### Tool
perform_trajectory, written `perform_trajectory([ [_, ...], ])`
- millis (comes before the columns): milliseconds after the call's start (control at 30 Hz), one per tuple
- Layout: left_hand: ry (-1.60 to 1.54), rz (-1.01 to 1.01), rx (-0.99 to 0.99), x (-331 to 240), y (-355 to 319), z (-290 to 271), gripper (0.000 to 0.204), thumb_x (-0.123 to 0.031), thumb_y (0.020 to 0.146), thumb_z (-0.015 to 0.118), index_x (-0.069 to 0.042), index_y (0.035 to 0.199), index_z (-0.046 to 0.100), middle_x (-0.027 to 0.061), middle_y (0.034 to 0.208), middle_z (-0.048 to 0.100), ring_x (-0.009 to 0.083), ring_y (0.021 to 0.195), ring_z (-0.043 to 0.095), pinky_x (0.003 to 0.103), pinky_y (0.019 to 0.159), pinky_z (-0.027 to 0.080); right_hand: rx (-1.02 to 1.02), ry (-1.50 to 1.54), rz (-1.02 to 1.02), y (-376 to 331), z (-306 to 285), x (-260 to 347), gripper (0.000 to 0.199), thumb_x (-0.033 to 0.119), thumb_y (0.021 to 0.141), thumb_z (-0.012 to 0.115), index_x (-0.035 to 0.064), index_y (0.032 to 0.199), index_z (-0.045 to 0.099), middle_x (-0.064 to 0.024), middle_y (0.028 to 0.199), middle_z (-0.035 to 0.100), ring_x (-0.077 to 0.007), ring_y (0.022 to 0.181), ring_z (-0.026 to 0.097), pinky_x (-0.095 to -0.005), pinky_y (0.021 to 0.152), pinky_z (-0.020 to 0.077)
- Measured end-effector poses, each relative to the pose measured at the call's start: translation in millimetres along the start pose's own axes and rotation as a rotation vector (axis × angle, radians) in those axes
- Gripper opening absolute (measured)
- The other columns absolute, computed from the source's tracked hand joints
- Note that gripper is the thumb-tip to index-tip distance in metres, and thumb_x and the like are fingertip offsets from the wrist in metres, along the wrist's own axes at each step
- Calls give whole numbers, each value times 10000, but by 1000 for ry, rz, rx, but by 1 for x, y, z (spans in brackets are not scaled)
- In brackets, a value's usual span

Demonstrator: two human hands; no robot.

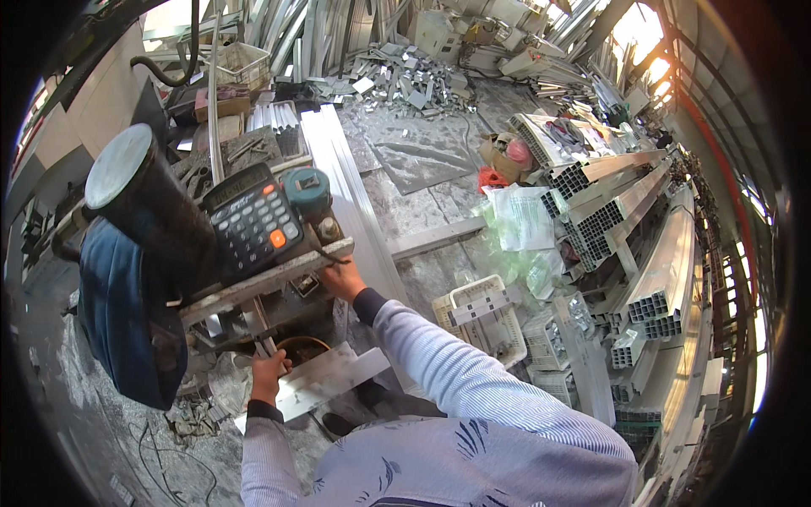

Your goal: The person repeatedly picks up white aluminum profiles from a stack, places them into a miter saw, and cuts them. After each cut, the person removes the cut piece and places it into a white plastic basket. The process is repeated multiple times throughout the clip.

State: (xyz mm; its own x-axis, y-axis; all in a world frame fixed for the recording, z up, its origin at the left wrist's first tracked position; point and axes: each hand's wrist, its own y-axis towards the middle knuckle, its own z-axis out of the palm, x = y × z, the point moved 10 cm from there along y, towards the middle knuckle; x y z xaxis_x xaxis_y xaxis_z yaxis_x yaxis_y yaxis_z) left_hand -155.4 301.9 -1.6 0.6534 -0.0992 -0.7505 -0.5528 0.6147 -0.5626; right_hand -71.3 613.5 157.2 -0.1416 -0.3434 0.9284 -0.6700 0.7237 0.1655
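Observation:
My left hand [269, 376] is closed around a small metal piece [267, 345], below the front edge of a narrow raised shelf [270, 283]. Its exact kind is hard to make out. My right hand [342, 279] reaches to the shelf's right end, fingers partly hidden behind the edge. On the shelf stand a large black calculator [258, 221] with an orange key and a teal tape measure [306, 188]. A dark upright cylinder [156, 198] with a pale round top rises to their left. Pale flat metal bars [325, 384] lie beside my left hand.
Blue cloth [127, 313] hangs at the left. Long aluminium profiles [351, 194] run away behind the shelf. To the right are a white plastic basket [481, 321] and stacked square tubes [659, 304]. Metal offcuts [414, 80] are heaped at the back; a cable [160, 465] lies on the floor.

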Motion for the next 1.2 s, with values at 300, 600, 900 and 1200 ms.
perform_trajectory([
  [300, 86, 19, 83, -1, 4, 17, 146, -128, 892, 734, -17, 886, 639, 102, 703, 623, 223, 581, 613, 376, 510, 495, 195, -379, 168, -103, 5, -49, 498, 170, 770, 729, -8, 1224, 632, -244, 1160, 633, -431, 1119, 593, -482, 984, 495],
  [600, 112, -101, -113, -11, -34, 19, 372, -112, 856, 809, -61, 1143, 577, 59, 913, 665, 160, 741, 682, 362, 632, 612, 294, -597, -40, -85, 30, -35, 624, 168, 797, 711, 52, 1390, 553, -225, 1208, 653, -414, 1110, 633, -476, 943, 526],
  [900, 125, -86, -66, -14, -36, 26, 285, -112, 870, 763, -54, 1092, 594, 54, 841, 646, 160, 681, 650, 334, 593, 573, 364, -828, 10, -61, 47, -16, 727, 180, 820, 707, 192, 1498, 445, -195, 1125, 692, -385, 967, 700, -491, 802, 561],
  [1200, 148, -31, -131, -10, -28, 20, 282, -90, 799, 752, 22, 1021, 619, 92, 731, 672, 151, 561, 619, 310, 447, 461, 526, -1189, -79, -65, 65, -9, 678, 162, 873, 612, 163, 1518, 403, -203, 1036, 704, -398, 917, 718, -500, 742, 555],
])
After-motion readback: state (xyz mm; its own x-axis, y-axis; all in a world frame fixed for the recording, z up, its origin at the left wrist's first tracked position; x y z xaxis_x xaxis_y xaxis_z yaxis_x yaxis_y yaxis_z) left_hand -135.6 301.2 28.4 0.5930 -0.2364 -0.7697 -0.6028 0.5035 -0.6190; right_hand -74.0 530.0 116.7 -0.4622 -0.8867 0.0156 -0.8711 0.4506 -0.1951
